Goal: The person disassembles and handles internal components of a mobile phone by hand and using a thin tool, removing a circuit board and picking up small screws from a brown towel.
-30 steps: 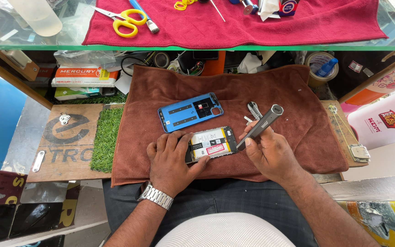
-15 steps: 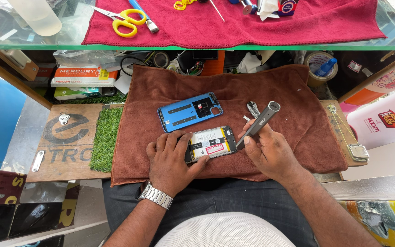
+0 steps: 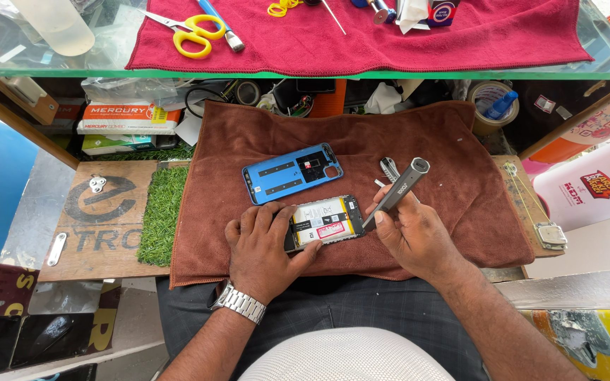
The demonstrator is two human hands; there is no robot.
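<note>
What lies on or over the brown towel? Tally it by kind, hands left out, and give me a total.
On or over the brown towel:
opened phone, held by the left hand: 1
blue back cover: 1
grey screwdriver, gripped in the right hand: 1
metal tweezers: 1
Total: 4

At twelve o'clock I see a red cloth (image 3: 390,42) on a glass shelf (image 3: 51,67), yellow scissors (image 3: 193,34) lying on it. At nine, a grass mat (image 3: 164,212) beside a wooden board (image 3: 100,226). At three, a white container (image 3: 594,187).
</note>
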